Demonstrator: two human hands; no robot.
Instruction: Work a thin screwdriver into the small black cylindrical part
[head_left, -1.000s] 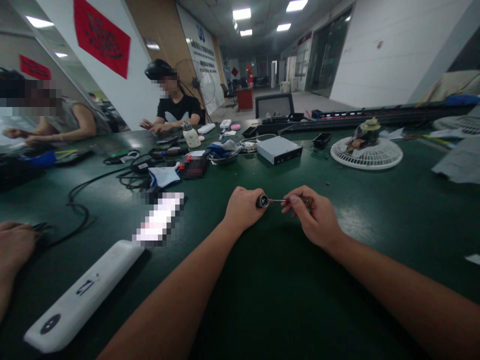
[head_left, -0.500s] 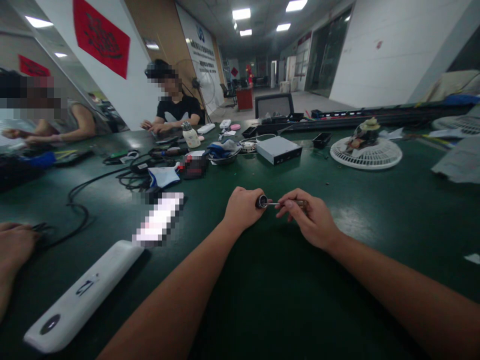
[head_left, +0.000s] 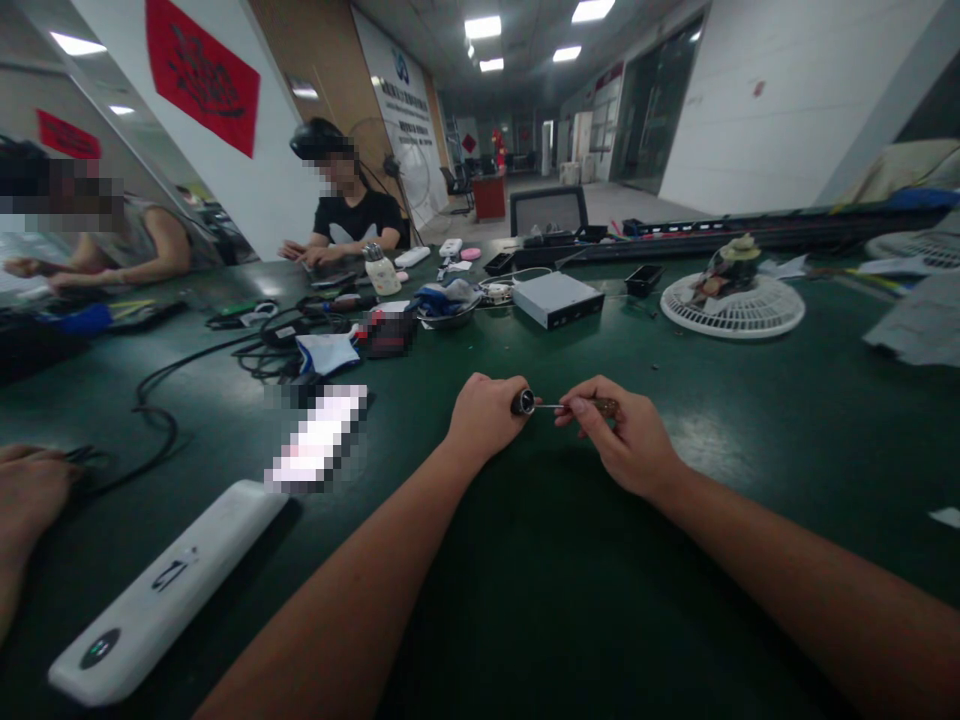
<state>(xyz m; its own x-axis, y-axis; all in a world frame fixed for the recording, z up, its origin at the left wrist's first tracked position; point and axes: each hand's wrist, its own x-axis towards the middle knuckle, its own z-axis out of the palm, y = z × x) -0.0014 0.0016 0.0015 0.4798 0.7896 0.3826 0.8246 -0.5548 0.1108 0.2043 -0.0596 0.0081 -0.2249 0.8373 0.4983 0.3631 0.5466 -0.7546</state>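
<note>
Green bench, two hands, one black cylinder, one small screwdriver

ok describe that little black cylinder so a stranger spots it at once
On the dark green workbench, look at the near middle. The short black cylinder sits in the left hand, its round end facing the thin metal shaft in the right hand.

Hand passage is available across the green desk, between the right hand and the metal box. Leftward travel from the left hand is obstructed by a blurred flat object, then by black cables. The white case obstructs the near left. The fan guard limits far-right travel.
</note>
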